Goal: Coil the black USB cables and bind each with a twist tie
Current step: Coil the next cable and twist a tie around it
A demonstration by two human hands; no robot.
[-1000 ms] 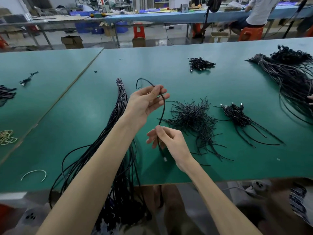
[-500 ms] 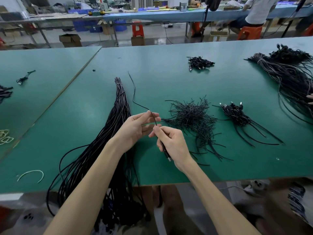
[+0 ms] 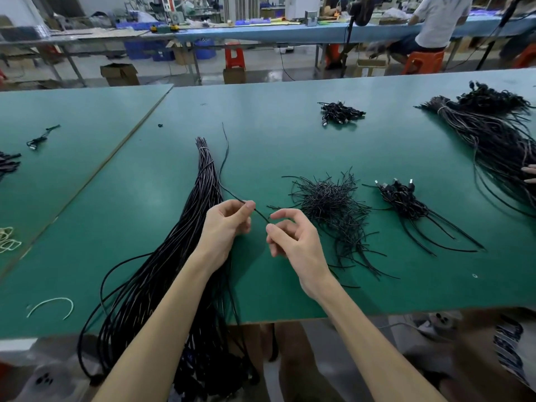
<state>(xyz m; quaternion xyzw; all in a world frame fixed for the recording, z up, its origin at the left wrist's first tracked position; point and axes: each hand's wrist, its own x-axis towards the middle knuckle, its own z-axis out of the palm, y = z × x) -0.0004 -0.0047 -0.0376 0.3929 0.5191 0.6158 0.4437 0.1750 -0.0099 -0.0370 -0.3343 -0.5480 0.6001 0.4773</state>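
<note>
At frame centre, left hand (image 3: pixel 226 224) and right hand (image 3: pixel 293 242) both pinch the thin black USB cable (image 3: pixel 261 214) by fingertips; judged light, limp, best held near its end.

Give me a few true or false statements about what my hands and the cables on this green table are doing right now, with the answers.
1. The left hand and the right hand both pinch one black cable. True.
2. That cable is already coiled and tied. False: it trails uncoiled away across the green table.
3. The twist tie pile lies left of the long cable bundle. False: it lies to the right of it, beside the right hand.
4. The long cable bundle hangs over the table's near edge. True.
</note>
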